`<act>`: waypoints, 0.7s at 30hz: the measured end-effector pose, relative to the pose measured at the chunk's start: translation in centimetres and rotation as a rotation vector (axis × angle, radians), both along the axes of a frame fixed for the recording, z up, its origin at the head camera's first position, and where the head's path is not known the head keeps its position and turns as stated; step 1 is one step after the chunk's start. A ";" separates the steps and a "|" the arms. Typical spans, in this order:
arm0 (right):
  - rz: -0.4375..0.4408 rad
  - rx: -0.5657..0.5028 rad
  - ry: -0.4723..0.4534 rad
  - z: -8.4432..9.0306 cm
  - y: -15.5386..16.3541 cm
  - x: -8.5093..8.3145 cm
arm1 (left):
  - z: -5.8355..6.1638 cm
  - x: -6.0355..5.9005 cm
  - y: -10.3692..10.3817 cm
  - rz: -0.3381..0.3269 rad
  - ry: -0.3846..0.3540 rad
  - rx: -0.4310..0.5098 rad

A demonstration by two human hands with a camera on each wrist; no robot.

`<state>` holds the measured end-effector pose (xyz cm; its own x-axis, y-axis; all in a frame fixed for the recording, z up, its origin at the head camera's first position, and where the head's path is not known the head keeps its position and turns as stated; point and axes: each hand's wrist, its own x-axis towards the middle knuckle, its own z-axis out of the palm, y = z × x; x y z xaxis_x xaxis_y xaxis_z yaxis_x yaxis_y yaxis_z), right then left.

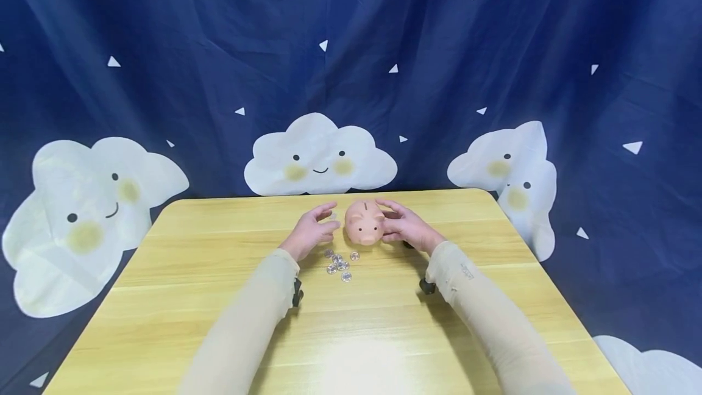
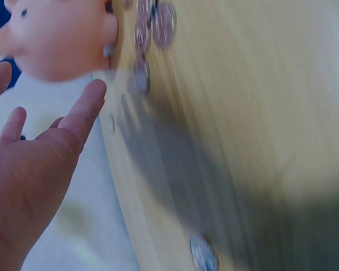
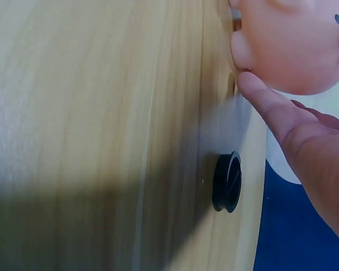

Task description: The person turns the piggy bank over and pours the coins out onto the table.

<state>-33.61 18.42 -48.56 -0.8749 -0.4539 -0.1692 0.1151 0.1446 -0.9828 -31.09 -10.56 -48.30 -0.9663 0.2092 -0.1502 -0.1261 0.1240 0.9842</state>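
A pink piggy bank (image 1: pixel 364 230) stands upright near the back of the table, its face toward me and a dark slot on top. My right hand (image 1: pixel 408 227) is at its right side, fingers spread; in the right wrist view a fingertip (image 3: pixel 250 83) is right at the bank's foot. To the left of the bank, my left hand (image 1: pixel 311 231) is held with fingers apart and nothing between them. A gap shows between it and the bank. Several silver coins (image 1: pixel 343 266) lie in a loose cluster in front of the bank.
A black round plug (image 3: pixel 227 182) lies on the wooden table (image 1: pixel 181 297) by my right hand. Another coin (image 2: pixel 203 253) lies apart, under my left hand's side. Behind the table's back edge hangs a dark blue curtain (image 1: pixel 351 35) with white clouds.
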 end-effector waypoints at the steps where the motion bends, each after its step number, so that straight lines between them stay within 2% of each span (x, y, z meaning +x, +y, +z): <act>1: 0.000 0.003 0.002 0.0 0.1 0.0 | 0.1 0.0 -0.5 0.004 -0.002 -0.008; 11: -0.010 0.016 0.008 0.8 0.9 0.1 | 1.0 0.1 -4.7 0.027 0.005 -0.027; 21: -0.012 0.001 0.003 0.8 1.8 0.4 | 0.8 0.9 -8.7 0.017 0.032 -0.067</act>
